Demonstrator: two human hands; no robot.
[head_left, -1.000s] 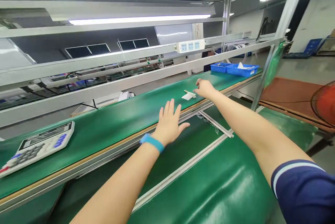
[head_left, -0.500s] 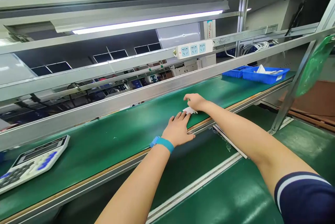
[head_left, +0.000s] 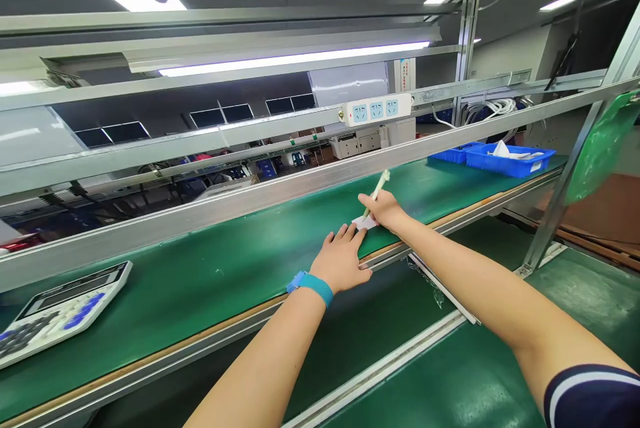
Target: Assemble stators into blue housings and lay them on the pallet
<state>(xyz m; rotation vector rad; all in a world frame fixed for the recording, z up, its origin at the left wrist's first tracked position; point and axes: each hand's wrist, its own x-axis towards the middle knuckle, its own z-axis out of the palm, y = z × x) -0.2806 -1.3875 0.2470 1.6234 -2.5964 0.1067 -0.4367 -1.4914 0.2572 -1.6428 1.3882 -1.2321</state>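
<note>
On the green shelf, my left hand (head_left: pixel 341 259) lies with its fingers spread, the fingertips at the near edge of a small white piece of paper (head_left: pixel 365 223). A blue band (head_left: pixel 314 286) circles that wrist. My right hand (head_left: pixel 386 210) is closed around a pale pen (head_left: pixel 381 185) with a knobbly top end. The pen leans up and to the right, and its lower end meets the paper or is just above it; I cannot tell which. Part of the paper is hidden by the right hand.
A large white calculator (head_left: pixel 65 311) lies at the left of the green shelf (head_left: pixel 200 308). Blue trays (head_left: pixel 510 163) stand at its far right, one holding white items. A metal rail (head_left: pixel 280 178) runs behind, with a power strip (head_left: pixel 379 110) above it.
The pen now stands upright at a slant in my right hand; before, it was not clearly visible there. The left hand stays by the paper. The whole view has shifted slightly.
</note>
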